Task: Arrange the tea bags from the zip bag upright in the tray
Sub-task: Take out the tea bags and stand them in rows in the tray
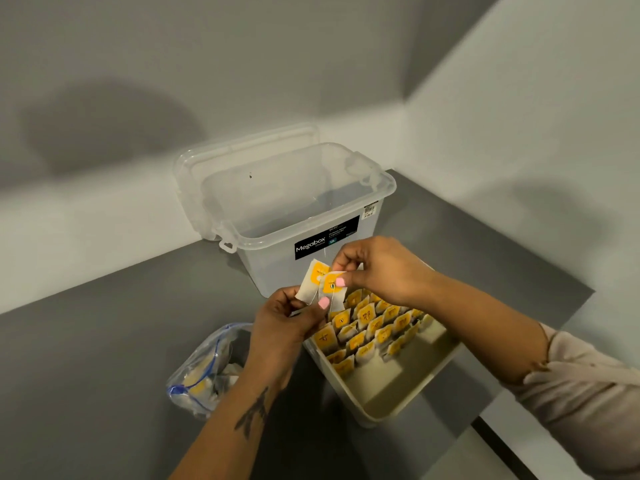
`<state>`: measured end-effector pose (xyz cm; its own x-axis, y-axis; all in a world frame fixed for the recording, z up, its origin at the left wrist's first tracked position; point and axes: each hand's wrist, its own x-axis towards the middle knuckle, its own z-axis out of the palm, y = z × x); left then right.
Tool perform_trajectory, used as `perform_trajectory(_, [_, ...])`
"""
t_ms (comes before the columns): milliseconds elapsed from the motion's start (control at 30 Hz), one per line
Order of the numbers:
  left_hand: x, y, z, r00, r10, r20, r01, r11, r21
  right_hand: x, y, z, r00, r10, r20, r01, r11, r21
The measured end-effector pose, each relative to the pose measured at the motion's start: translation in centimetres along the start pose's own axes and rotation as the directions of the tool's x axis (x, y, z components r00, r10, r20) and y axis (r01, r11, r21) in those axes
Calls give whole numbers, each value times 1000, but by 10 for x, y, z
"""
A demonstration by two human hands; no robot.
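Two tea bags (320, 284) are being pinched at frame centre, the left hand (287, 323) clamped on one, the right hand (377, 268) on the other, above the tray (398, 400) at lower right. More are being kept in the zip bag (204, 372), lower left. Strings should be untangled before each is slotted upright.

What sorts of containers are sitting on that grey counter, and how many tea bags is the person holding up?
Clear storage box: 1
Detached lid behind the box: 1
Beige tray: 1
Zip bag: 1
Tea bags held up between left hand and right hand: 2
Total: 6
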<state>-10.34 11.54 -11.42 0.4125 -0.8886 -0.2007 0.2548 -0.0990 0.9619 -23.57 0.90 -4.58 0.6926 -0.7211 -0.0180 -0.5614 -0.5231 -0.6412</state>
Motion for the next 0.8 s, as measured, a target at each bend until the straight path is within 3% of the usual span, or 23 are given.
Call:
perform_trajectory(233, [2, -4, 2, 999, -15, -31, 11, 995, -98, -20, 24, -5, 996, -51, 73, 57, 995, -84])
perform_trajectory(500, [0, -4, 4, 997, 21, -71, -29, 993, -114, -40, 51, 17, 973, -14, 231, 103, 919, -381])
perform_trajectory(800, [-8, -5, 7, 995, 12, -99, -24, 993, -115, -47, 68, 44, 970, 17, 242, 118, 839, -531])
